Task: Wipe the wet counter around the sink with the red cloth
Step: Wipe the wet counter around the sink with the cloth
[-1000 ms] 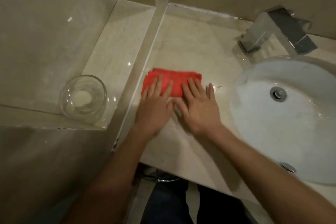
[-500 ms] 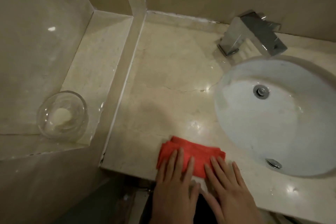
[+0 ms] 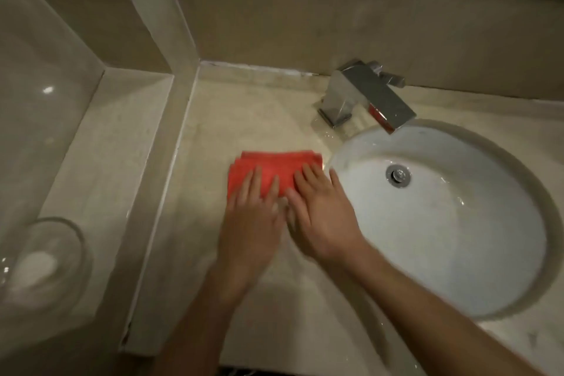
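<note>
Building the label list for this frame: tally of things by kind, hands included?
Hands: 2, left hand and right hand, both flat on the cloth
Red cloth: 1
Sink: 1
Tap: 1
Glass bowl: 1
Total: 6

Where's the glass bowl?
The glass bowl sits at the bottom left of the head view, on the lower ledge left of the counter, far from the sink.

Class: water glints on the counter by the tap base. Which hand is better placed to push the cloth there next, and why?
Probably the right hand: it presses the red cloth on the side nearer the faucet and sink; the left hand lies farther away.
</note>
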Action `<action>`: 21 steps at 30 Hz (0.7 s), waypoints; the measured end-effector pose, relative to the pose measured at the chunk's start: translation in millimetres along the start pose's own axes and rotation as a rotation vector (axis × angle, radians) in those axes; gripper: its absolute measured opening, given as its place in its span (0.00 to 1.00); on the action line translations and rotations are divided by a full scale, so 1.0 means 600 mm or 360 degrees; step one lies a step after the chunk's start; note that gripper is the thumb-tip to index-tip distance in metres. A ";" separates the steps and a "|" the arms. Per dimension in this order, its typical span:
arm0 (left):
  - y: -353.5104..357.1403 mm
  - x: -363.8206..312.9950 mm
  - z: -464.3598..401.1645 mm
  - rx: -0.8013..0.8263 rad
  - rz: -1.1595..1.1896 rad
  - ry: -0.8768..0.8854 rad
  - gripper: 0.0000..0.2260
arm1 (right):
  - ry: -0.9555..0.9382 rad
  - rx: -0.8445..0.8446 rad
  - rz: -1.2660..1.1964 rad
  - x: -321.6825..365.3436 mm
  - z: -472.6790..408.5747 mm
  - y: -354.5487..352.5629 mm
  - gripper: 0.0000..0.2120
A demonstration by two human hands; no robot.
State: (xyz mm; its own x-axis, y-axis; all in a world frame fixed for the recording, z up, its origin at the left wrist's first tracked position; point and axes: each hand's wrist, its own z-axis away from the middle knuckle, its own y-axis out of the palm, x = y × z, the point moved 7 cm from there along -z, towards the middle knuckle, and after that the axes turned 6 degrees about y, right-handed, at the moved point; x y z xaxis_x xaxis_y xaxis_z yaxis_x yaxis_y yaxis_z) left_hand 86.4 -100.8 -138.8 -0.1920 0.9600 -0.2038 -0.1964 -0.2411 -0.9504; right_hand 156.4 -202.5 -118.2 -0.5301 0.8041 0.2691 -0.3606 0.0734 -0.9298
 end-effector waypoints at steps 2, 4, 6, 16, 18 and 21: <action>0.014 -0.025 0.052 -0.0013 0.0116 0.0030 0.27 | 0.0081 0.0026 -0.0156 -0.008 0.062 0.007 0.39; 0.010 -0.026 0.038 0.0014 0.0161 0.0034 0.27 | 0.0132 0.0040 -0.0196 -0.012 0.060 0.008 0.41; -0.001 -0.017 -0.016 0.0013 0.0029 0.0084 0.28 | 0.0188 -0.0027 -0.0138 -0.010 0.009 -0.006 0.42; -0.069 0.055 -0.207 0.0125 0.0104 0.0051 0.25 | 0.0134 -0.0191 0.0106 -0.022 -0.174 -0.052 0.38; -0.054 0.013 -0.164 0.0013 0.0042 0.0227 0.28 | 0.0178 -0.0244 0.0055 -0.042 -0.110 -0.045 0.39; -0.038 -0.028 -0.128 -0.0096 0.0068 0.0328 0.27 | 0.0286 -0.0204 -0.0065 -0.065 -0.075 -0.033 0.38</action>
State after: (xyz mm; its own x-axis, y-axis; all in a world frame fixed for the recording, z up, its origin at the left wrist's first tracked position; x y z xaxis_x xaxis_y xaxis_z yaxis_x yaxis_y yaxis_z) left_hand 168.2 -100.7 -132.0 0.0027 0.9593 -0.2822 -0.1331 -0.2794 -0.9509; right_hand 218.8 -208.5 -121.3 -0.3679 0.8901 0.2689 -0.2723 0.1734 -0.9465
